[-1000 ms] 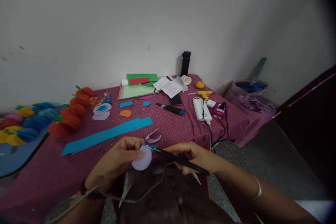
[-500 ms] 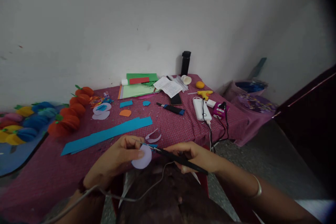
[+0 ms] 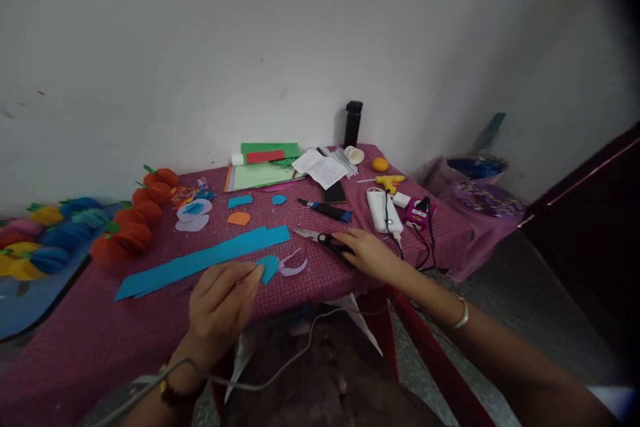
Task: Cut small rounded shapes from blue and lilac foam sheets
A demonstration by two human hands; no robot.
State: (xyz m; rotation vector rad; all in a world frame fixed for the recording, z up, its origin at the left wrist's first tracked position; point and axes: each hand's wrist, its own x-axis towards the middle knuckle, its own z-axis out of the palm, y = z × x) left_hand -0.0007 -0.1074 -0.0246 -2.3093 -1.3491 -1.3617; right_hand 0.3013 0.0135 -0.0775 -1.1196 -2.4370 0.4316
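2 hands [image 3: 220,300], 1 pr. scissors [image 3: 325,239], approx. 4 pumpkins [image 3: 131,240]

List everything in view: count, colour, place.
Pinched cutout: 1, blue, table front
Scissors: 1, black-handled, right of cutout
Long strips: 2+, blue, left
Discs: 2+, lilac, left
Loose scraps: uncounted, mixed, left
Pumpkin ornaments: several, orange, far left
Slim tool: 1, black-blue, centre
Glue gun: 1, yellow, right
Power strip: 1, white, right
Flask: 1, black, by wall
Cup: 1, white, near flask
Sheet: 1, white, near cup
Table: 1, reddish cloth, underneath
Left hand: 1, bare, pinching cutout
Right hand: 1, bare, at scissors
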